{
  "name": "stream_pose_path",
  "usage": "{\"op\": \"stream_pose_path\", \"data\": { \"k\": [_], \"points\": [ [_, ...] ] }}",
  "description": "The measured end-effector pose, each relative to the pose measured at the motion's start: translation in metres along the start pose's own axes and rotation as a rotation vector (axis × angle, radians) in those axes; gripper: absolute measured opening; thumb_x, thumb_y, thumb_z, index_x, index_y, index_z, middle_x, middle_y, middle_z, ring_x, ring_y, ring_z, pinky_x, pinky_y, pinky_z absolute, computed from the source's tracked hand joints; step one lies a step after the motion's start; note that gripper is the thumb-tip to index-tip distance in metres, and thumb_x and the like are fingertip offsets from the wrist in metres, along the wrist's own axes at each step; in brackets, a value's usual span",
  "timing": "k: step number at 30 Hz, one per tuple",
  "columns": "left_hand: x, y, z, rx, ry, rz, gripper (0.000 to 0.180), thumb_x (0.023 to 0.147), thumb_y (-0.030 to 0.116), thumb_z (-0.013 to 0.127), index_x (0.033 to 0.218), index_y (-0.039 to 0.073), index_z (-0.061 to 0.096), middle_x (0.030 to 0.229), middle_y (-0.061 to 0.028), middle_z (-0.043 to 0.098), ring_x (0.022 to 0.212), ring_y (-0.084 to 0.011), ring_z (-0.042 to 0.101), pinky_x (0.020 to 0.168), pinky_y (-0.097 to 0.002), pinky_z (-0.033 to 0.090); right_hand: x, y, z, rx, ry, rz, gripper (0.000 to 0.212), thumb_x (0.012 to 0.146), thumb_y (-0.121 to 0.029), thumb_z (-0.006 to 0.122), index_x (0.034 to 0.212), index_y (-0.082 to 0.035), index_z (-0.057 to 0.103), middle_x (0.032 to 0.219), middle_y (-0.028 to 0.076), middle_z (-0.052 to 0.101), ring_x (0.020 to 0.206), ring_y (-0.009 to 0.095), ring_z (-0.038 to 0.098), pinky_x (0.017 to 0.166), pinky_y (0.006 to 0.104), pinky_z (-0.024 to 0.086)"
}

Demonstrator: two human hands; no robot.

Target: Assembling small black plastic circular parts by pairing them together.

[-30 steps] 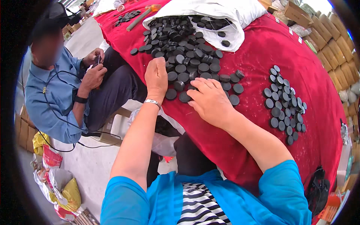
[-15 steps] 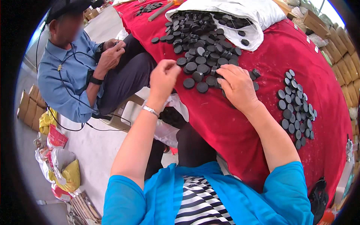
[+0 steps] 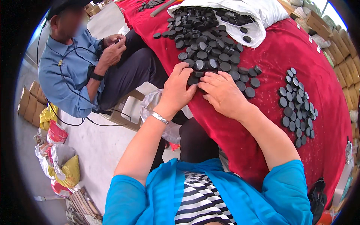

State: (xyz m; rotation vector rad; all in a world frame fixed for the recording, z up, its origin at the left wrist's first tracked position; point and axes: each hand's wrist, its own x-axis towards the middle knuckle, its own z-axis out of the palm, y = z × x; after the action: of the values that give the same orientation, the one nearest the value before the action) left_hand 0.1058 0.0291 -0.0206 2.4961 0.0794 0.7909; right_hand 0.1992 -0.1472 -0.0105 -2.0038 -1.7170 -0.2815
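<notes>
Black round caps [image 3: 224, 57] lie heaped on a red tablecloth, some flat and some on edge. At the near edge of the heap, my left hand [image 3: 178, 90] has thumb and index finger bent around black caps [image 3: 193, 80]. My right hand [image 3: 222, 92] comes close from the other side, its curled fingers on the same caps; its fingertips nearly meet my left thumb. The hands partly hide what lies between them. Beyond the heap, a white woven sack [image 3: 262, 17] lies open with more caps in its mouth.
A separate group of black caps [image 3: 298, 108] lies on the red cloth [image 3: 262, 123] to the right. A person in a blue shirt [image 3: 65, 75] sits at the left, holding something small. Bags [image 3: 69, 168] stand on the floor; cartons [image 3: 343, 67] are stacked at the right.
My left hand has moved right and down to the caps. My right hand has shifted left and down, so the two hands are now close together. Some near caps have shifted.
</notes>
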Motion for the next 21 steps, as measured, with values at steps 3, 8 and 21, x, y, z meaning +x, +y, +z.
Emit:
{"op": "stream_pose_path", "data": {
  "k": [3,8,21],
  "points": [
    [0.0,0.005,0.003,0.071,0.063,0.049,0.044,0.071,0.007,0.07,0.113,0.002,0.057,0.122,-0.0188,0.052,0.105,-0.0353,0.058,0.084,-0.0383,0.05,0.0,0.005,0.001,0.0,0.061,-0.035,0.024,0.083,-0.014,0.06,0.106,-0.007,0.062,0.115,0.009,0.06,0.116,0.027,0.052,0.102,0.0451,0.034],
    [0.01,0.02,0.008,0.135,0.06,0.054,0.042,0.07,0.008,0.07,0.111,0.005,0.057,0.119,-0.0158,0.053,0.1,-0.0346,0.059,0.082,-0.0393,0.051,0.004,0.03,-0.015,-0.016,0.286,0.048,0.016,0.083,-0.013,0.059,0.098,-0.008,0.064,0.1,0.008,0.063,0.096,0.028,0.058,0.085,0.0416,0.042],
    [-0.023,-0.024,-0.009,-0.064,0.107,-0.108,0.025,0.072,0.002,0.061,0.097,0.003,0.058,0.098,-0.014,0.058,0.087,-0.0341,0.06,0.076,-0.0374,0.05,-0.003,0.049,-0.011,-0.119,0.265,0.252,0.023,0.086,-0.016,0.058,0.107,-0.006,0.063,0.108,0.01,0.061,0.106,0.03,0.055,0.087,0.0422,0.043]
  ]
}}
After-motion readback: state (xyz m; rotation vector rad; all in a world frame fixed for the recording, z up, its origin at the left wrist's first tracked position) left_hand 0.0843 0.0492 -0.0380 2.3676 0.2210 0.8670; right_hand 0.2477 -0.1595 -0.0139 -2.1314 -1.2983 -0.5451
